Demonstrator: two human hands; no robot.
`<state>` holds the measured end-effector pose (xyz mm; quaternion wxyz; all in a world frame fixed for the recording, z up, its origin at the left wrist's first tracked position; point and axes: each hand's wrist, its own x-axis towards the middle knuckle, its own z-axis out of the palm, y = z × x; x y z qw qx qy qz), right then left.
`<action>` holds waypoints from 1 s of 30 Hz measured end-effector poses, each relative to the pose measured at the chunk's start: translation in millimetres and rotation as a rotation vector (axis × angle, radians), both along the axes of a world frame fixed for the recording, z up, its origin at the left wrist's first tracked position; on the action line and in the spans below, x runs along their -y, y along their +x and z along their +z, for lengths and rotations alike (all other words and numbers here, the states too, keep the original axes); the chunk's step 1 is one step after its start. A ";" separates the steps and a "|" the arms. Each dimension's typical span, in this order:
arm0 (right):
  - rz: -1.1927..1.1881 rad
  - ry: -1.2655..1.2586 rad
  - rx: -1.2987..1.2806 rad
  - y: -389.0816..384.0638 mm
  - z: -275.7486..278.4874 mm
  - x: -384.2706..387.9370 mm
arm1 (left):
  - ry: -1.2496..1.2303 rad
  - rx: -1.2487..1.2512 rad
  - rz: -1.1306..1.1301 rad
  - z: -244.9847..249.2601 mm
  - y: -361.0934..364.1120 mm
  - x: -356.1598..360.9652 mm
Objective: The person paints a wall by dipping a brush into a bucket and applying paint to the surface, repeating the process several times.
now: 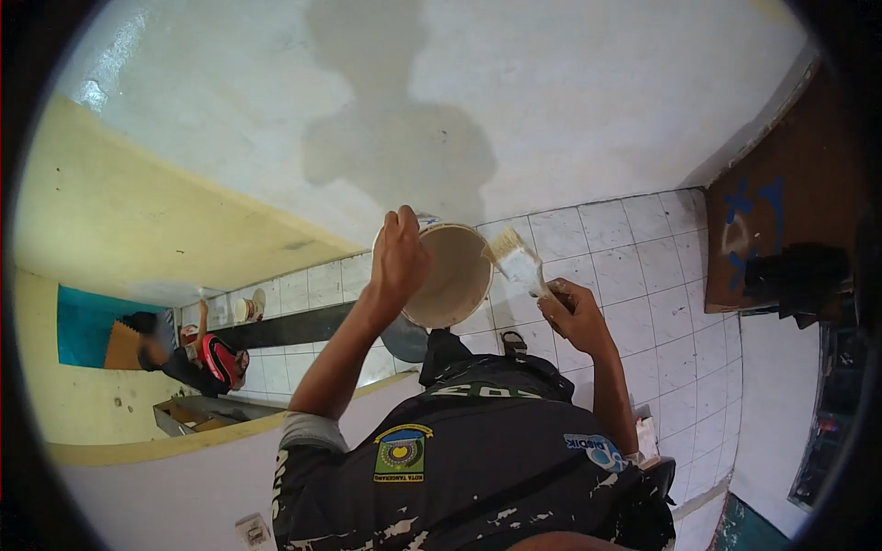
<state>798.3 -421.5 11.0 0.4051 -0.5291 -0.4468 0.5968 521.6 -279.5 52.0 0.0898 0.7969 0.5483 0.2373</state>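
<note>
My left hand (401, 257) is closed on the rim of a round white bucket (447, 278), which it holds up in front of my body. The bucket is tipped so that its pale inside shows. To its right, my right hand (571, 314) grips the handle of a wide paintbrush (517, 261). The brush has light bristles pointing up and left, close to the bucket's right rim, and white paint covers its ferrule. Whether the bristles touch the rim I cannot tell.
A white and yellow wall (570, 101) rises ahead over a tiled floor (634, 266). At the left a person (216, 360) is near another bucket (243, 309). A dark bench-like surface (294, 325) runs leftward. A brown panel (781, 193) stands at the right.
</note>
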 end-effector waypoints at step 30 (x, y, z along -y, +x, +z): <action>0.365 0.596 1.031 -70.9 25.3 -83.8 | -0.333 0.179 -0.038 35.4 5.7 15.4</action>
